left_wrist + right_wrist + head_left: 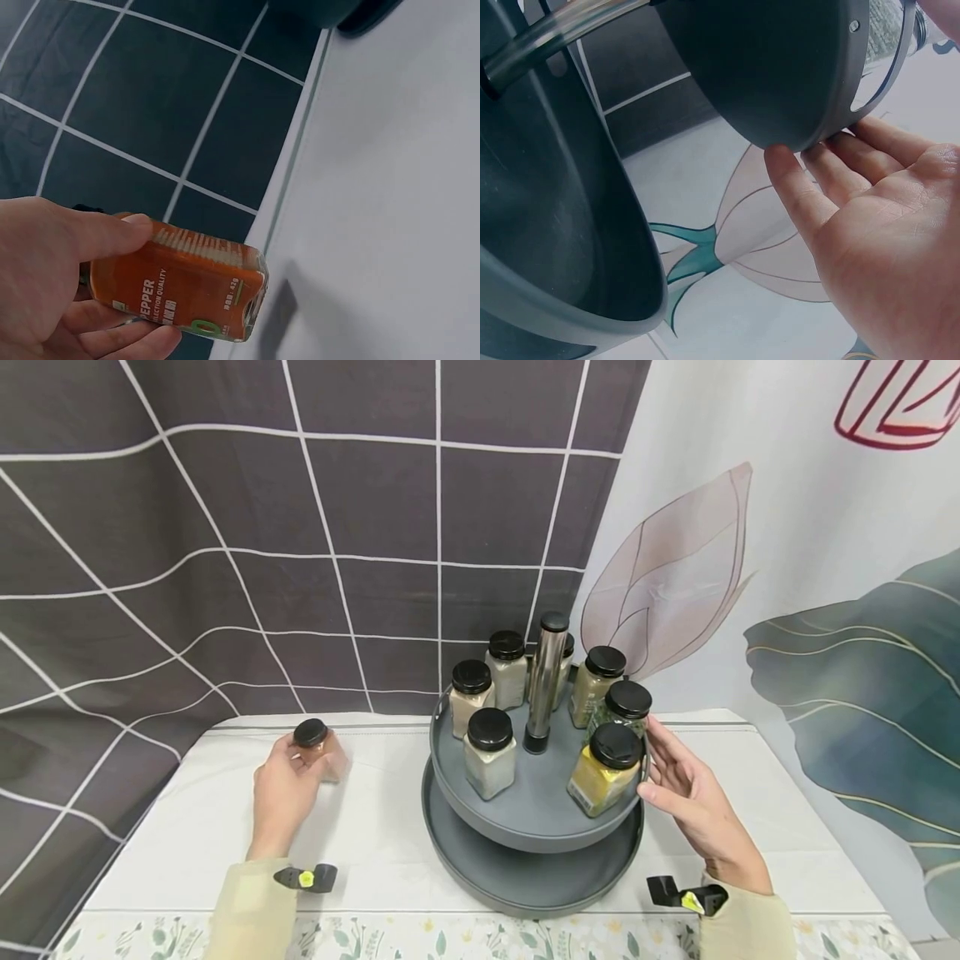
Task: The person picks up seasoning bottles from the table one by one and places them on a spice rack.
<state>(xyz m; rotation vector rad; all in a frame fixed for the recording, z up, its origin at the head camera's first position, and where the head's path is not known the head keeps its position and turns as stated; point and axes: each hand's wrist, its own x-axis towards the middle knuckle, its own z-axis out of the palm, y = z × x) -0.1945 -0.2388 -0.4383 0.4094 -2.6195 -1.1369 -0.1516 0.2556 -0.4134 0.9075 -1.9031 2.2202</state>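
My left hand [283, 793] grips a pepper jar [336, 760] by its upper part, at the left of the white surface. In the left wrist view the pepper jar [191, 281] lies tilted, its orange-red contents and printed label showing. A grey two-tier turntable [536, 841] stands to the right, with a metal post in its middle. With fairly straight fingers, my right hand [693, 806] touches the right rim of the upper tier. In the right wrist view, fingertips [780, 161] rest against the upper tier's outer edge [832, 112].
Several black-capped spice jars stand on the upper tier, among them a yellow jar [600, 777] and a white one [490, 764]. The lower tier [525, 893] juts out in front. A dark grid-patterned curtain [375, 510] hangs behind the white tabletop [375, 827].
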